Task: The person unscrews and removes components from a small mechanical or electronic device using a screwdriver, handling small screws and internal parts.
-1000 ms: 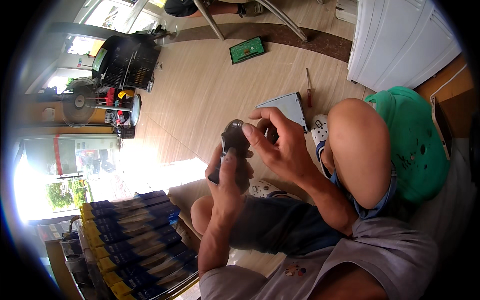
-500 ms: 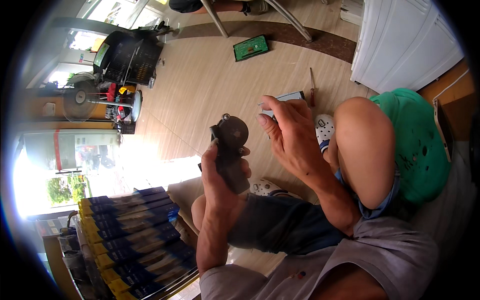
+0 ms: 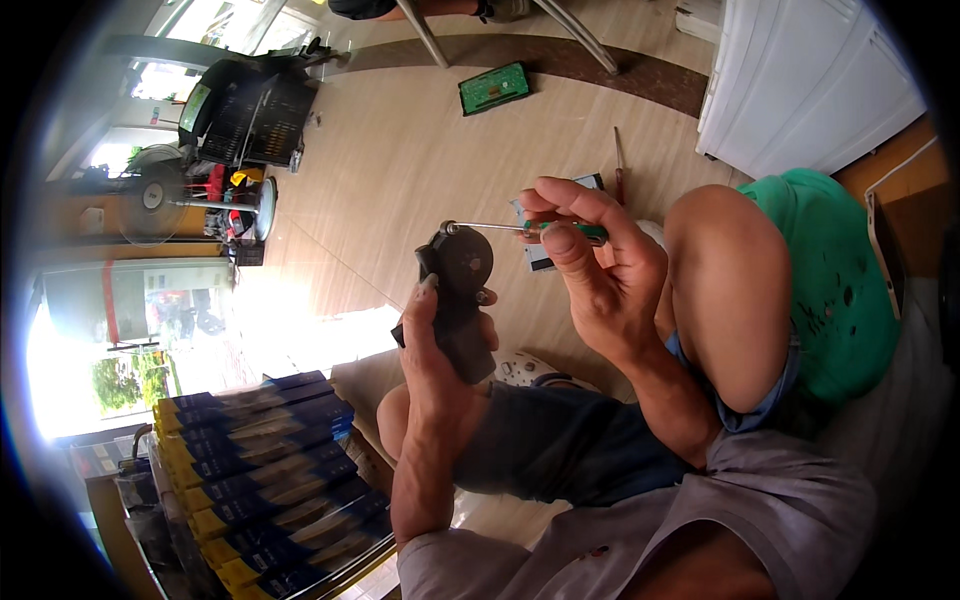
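Two-handed, holding a dark device (image 3: 462, 320) with a round head in the air in front of the body, above the floor (image 3: 400, 150). Gripping its lower part with the left hand (image 3: 435, 375), resting the thumb along its left edge and wrapping the fingers around its right. Pinching a green-handled screwdriver (image 3: 534, 229) between thumb and fingers of the right hand (image 3: 615, 290), aiming its silver shaft leftward and setting the tip at a small metal fitting (image 3: 450, 228) at the top of the round head. Looking past the hands, seeing on the floor a green circuit board (image 3: 495, 88), a red-handled screwdriver (image 3: 619, 185) and a flat grey piece (image 3: 537, 251), partly hiding behind the right hand. Seeing also a standing fan (image 3: 152, 197) far left and, lower left, rows of blue-and-yellow packages (image 3: 270, 470).
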Demonstrator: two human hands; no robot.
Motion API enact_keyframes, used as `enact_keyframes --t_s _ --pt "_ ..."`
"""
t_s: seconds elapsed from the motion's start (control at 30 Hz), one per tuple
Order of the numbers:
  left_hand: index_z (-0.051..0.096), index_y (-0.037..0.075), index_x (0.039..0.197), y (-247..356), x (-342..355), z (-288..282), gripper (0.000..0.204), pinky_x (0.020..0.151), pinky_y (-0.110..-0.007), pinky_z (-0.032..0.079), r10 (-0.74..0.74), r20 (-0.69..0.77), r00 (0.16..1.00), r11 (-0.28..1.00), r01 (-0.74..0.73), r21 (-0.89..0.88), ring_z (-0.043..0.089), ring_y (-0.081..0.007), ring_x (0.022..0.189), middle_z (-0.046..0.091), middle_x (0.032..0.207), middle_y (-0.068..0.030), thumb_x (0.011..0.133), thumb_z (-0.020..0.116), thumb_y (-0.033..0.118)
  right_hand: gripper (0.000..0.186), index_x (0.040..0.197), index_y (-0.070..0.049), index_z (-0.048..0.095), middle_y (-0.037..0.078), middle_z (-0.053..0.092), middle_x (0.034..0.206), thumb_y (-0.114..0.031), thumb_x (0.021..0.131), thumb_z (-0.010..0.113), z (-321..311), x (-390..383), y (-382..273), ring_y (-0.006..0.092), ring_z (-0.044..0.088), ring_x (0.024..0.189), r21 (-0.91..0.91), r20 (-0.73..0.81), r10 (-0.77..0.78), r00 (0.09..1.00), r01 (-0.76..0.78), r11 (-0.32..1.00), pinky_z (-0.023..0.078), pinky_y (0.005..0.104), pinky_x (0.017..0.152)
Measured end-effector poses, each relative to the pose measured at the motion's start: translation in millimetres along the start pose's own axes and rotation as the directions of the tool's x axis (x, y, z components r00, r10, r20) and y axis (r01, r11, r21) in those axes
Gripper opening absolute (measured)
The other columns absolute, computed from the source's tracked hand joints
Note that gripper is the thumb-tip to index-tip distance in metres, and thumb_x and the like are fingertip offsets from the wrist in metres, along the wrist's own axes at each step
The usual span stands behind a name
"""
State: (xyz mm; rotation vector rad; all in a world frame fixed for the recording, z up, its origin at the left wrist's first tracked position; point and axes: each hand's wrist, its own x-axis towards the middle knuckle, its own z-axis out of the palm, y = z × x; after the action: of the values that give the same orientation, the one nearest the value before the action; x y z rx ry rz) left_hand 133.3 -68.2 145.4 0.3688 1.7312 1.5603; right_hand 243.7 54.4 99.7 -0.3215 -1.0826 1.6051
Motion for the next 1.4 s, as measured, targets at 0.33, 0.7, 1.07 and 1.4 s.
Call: enact_keyframes --t_s 0.33,0.7,1.07,1.4 --pt "0.057 0.004 0.123 -0.1 1.4 2.6 0.05 0.054 -0.028 0.048 -0.002 -0.002 1.0 1.0 0.002 0.002 0.059 -0.0142 0.061 0.066 0.092 -0.0126 0.101 0.037 0.045 0.031 0.119 0.007 0.061 0.016 0.067 0.11 -0.007 0.093 0.069 1.6 0.3 0.0 0.0188 0.066 0.102 0.003 -0.022 0.014 1.0 -0.014 1.0 0.055 0.0313 0.089" --pt "0.057 0.005 0.123 -0.6 1.5 -1.0 0.05 0.054 -0.029 0.048 0.019 0.009 1.0 1.0 -0.019 0.021 0.059 -0.0146 0.061 0.065 0.093 -0.0125 0.101 0.036 0.045 0.029 0.116 0.007 0.063 0.015 0.069 0.107 -0.008 0.092 0.071 3.9 1.6 -2.8 0.0182 0.067 0.098 -0.039 -0.019 0.02 1.0 -0.021 0.999 0.056 0.0311 0.085" --pt "0.057 0.005 0.124 -1.5 1.4 -2.1 0.051 0.054 -0.028 0.047 0.055 0.019 0.998 0.997 -0.055 0.044 0.059 -0.0145 0.061 0.065 0.094 -0.0121 0.101 0.035 0.045 0.027 0.113 0.006 0.064 0.014 0.07 0.105 -0.01 0.092 0.071 2.0 2.5 3.0 0.0175 0.068 0.093 -0.08 0.01 -0.07 0.997 0.071 0.994 0.055 0.03 0.081" --pt "0.057 0.004 0.123 -2.7 2.6 -2.6 0.051 0.055 -0.029 0.047 0.046 0.011 0.999 0.999 -0.046 0.028 0.059 -0.0151 0.061 0.066 0.093 -0.013 0.101 0.036 0.044 0.029 0.119 0.006 0.062 0.017 0.069 0.11 -0.016 0.1 0.062 -2.0 1.4 4.1 0.0209 0.067 0.103 -0.063 0.033 -0.086 0.996 0.088 0.994 0.056 0.0334 0.09"
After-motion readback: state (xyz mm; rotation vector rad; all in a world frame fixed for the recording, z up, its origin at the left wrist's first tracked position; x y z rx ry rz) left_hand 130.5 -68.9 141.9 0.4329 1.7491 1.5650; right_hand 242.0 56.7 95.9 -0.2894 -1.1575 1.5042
